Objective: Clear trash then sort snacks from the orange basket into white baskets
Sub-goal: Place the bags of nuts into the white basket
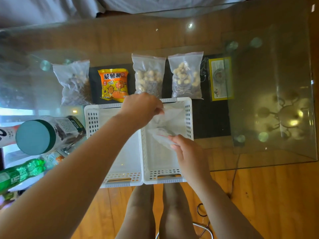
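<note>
Two white baskets stand side by side at the near edge of the glass bench (259, 157), the left basket (93, 121) and the right basket (188, 118), walls touching. Left hand (140, 111) reaches across the left basket to the far end of the right one; its grip is closed in a pinch on the far edge of a clear bag (165, 125). Right hand (187, 152) is nearer the body, over the right basket's right wall; its grip pinches the near edge of the same bag. Bag hangs crumpled between the two grips, over the inside of the right basket; contents cannot be told. Just beyond the left grip, in a row on the bench: a chips packet (114, 84) in orange, then a nut bag (148, 76) directly past the knuckles, partly covered by them. To the right of that, beyond the right grip, a second nut bag (187, 75), then a yellow-edged card (221, 78). Far left of the left grip lies a dark-filled bag (74, 81). Left of the left forearm: a jar (44, 135) with teal lid on its side and a green bottle (20, 173). No orange basket in view.
</note>
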Available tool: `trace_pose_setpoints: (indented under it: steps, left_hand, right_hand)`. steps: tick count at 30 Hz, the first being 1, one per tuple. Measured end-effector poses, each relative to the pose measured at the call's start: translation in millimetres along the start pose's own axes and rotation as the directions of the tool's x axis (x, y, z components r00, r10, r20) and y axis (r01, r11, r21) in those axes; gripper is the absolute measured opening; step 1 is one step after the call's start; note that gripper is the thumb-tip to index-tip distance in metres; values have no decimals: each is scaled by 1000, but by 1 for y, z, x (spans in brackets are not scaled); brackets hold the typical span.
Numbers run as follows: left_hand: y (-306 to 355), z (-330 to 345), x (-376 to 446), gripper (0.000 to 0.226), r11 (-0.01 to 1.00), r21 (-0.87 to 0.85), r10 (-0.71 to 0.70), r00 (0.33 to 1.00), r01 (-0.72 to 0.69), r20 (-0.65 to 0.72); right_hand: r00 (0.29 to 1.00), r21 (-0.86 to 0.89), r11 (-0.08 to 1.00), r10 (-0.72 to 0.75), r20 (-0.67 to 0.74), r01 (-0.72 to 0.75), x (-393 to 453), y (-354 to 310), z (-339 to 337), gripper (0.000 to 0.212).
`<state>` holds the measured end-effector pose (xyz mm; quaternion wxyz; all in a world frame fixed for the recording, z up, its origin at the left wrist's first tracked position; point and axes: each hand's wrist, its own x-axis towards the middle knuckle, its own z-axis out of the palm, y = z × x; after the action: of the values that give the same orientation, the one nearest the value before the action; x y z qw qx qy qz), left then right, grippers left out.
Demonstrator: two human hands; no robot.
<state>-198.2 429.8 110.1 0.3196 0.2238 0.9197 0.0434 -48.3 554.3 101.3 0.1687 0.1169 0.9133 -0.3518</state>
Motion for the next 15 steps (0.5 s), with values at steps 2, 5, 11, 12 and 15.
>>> trace_pose_setpoints:
  steps: [2, 5, 11, 12, 15]
  left_hand:
    - [-7, -3, 6, 36, 998, -57, -7, 1000, 8, 14]
    - [-18, -2, 6, 58, 994, -97, -39, 997, 45, 59]
    - [-29, 8, -1, 23, 988, -133, -89, 990, 75, -105]
    - [-30, 9, -2, 23, 987, -143, -88, 989, 71, -115]
    - [-32, 13, -6, 23, 982, -179, -80, 987, 55, -140]
  right_hand:
    - [998, -49, 997, -58, 34, 59, 15, 2, 4, 19]
    - [991, -56, 997, -50, 125, 57, 34, 8, 11, 28]
    - [991, 31, 999, -43, 129, 39, 46, 5, 20, 22]
    - [993, 72, 997, -51, 111, 43, 47, 3, 20, 22]
    - [988, 172, 984, -64, 138, 39, 53, 0, 18, 21]
